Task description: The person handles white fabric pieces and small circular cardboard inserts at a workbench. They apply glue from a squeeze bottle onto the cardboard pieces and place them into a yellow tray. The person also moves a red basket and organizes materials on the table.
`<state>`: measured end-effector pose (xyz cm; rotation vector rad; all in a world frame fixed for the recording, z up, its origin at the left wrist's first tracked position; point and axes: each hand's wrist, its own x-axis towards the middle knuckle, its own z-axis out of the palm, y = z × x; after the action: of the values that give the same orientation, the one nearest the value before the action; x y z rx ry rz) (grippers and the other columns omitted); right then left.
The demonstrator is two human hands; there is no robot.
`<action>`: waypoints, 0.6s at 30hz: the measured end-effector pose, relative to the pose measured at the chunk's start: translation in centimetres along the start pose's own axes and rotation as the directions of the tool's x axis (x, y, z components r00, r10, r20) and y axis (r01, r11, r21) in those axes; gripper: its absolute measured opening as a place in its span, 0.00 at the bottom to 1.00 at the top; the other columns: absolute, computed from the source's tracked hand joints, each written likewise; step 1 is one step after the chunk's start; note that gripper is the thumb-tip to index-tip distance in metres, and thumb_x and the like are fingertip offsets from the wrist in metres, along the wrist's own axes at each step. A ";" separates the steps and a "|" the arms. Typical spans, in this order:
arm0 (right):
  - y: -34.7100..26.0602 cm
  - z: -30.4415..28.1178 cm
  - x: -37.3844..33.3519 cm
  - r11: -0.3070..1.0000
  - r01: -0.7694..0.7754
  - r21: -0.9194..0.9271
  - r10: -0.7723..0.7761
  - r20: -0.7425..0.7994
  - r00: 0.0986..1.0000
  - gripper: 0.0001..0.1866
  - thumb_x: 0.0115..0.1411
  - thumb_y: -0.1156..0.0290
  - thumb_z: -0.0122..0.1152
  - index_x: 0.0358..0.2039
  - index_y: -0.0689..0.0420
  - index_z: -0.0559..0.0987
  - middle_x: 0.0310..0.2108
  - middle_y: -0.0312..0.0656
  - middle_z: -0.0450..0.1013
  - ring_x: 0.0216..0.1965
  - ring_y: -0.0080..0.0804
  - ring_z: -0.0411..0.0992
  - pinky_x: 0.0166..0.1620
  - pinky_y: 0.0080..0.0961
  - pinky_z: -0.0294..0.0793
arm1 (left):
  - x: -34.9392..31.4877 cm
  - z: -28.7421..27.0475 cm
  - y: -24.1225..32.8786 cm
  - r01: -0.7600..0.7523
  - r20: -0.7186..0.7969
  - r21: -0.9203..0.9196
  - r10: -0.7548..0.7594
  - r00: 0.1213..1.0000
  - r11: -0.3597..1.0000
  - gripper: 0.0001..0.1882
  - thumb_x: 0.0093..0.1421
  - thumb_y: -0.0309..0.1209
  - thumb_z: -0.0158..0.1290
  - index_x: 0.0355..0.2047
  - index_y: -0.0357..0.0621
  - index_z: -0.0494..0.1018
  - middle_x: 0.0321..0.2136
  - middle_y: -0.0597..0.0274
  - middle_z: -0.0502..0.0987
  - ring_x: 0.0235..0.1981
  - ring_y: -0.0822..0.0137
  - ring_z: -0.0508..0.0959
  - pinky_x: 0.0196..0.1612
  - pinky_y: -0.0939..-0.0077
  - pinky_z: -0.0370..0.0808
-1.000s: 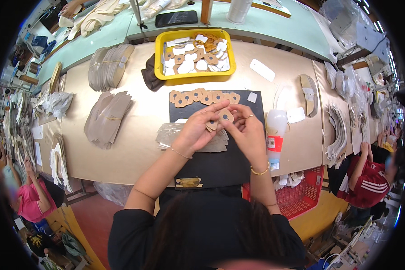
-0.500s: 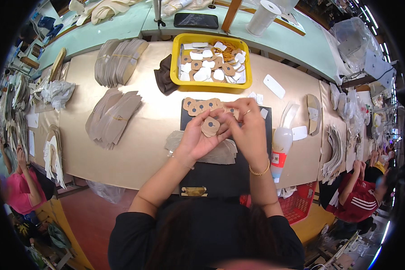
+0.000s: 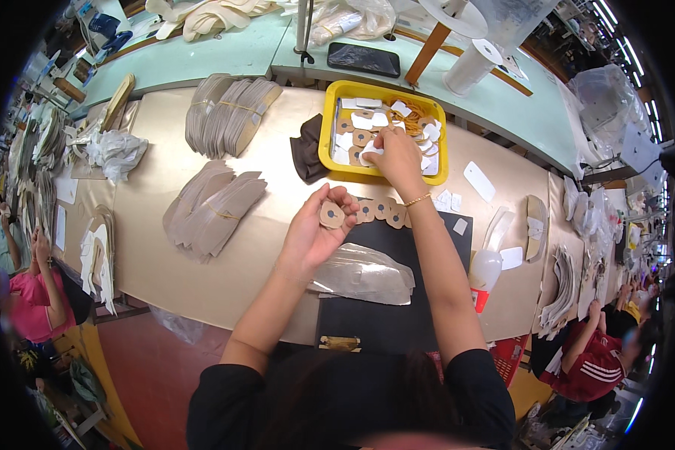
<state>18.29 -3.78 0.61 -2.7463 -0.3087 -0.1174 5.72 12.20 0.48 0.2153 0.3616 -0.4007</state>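
My left hand (image 3: 311, 234) curls around a small stack of tan rounded pieces; the top piece (image 3: 331, 215) has a dark grey dot. Over the yellow tray (image 3: 436, 174), my right hand (image 3: 399, 159) pinches a white rounded piece (image 3: 372, 153) at the fingertips. The tray holds loose white and tan pieces and a heap of orange rubber bands (image 3: 406, 114). A row of dotted tan pieces (image 3: 381, 208) lies along the far edge of a black board (image 3: 379, 324), partly behind my right forearm. Shiny greyish sheets (image 3: 364, 276) rest on the board.
Banded bundles of greyish strips (image 3: 214, 210) lie on the left. A dark brown cloth (image 3: 307, 152) touches the tray. To the right stands a bottle (image 3: 486, 270), near a white card (image 3: 478, 181). A phone (image 3: 364, 59) and thread spool (image 3: 472, 67) sit beyond. Other people work on both sides.
My right hand has left my left hand and moved up to the tray, onto a white piece. My left hand keeps the tan pieces, fingers now curled around them. The view has shifted.
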 end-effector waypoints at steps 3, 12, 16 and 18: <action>-0.2 -0.8 0.0 0.991 -0.034 0.132 0.025 0.068 0.997 0.15 0.42 0.66 0.69 0.27 0.58 0.75 0.28 0.43 0.72 0.31 0.39 0.73 0.37 0.32 0.70 | 1.4 0.4 1.0 -0.043 -0.043 0.041 0.045 0.998 0.998 0.14 0.66 0.35 0.40 0.39 0.38 0.70 0.35 0.55 0.72 0.40 0.59 0.73 0.42 0.70 0.75; -5.5 -4.7 -3.1 0.894 0.223 0.389 -0.277 0.087 0.957 0.09 0.50 0.69 0.63 0.29 0.60 0.77 0.25 0.41 0.74 0.23 0.32 0.71 0.32 0.26 0.70 | 4.8 1.1 1.4 0.036 0.110 -0.124 -0.022 0.994 0.992 0.17 0.66 0.35 0.39 0.49 0.36 0.65 0.43 0.48 0.70 0.46 0.56 0.72 0.50 0.66 0.72; -4.7 -5.0 -1.7 0.788 0.161 0.595 -0.303 0.147 0.942 0.07 0.52 0.70 0.60 0.30 0.60 0.78 0.27 0.43 0.75 0.24 0.34 0.72 0.31 0.26 0.71 | 5.7 0.8 2.4 0.025 0.069 -0.097 -0.018 0.997 0.995 0.16 0.66 0.33 0.39 0.48 0.35 0.64 0.40 0.48 0.71 0.42 0.58 0.73 0.45 0.70 0.75; -2.9 -3.7 1.1 0.913 0.282 0.295 -0.271 -0.078 0.959 0.07 0.52 0.72 0.58 0.31 0.58 0.80 0.29 0.43 0.74 0.28 0.36 0.73 0.35 0.29 0.71 | 5.9 0.8 3.0 -0.028 0.099 -0.023 0.030 0.995 0.999 0.14 0.66 0.33 0.40 0.46 0.35 0.65 0.39 0.48 0.71 0.40 0.58 0.74 0.43 0.71 0.76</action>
<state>18.51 -2.35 5.20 -2.3790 -0.6502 -0.1769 12.27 12.64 -0.71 0.1786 0.2644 -0.3770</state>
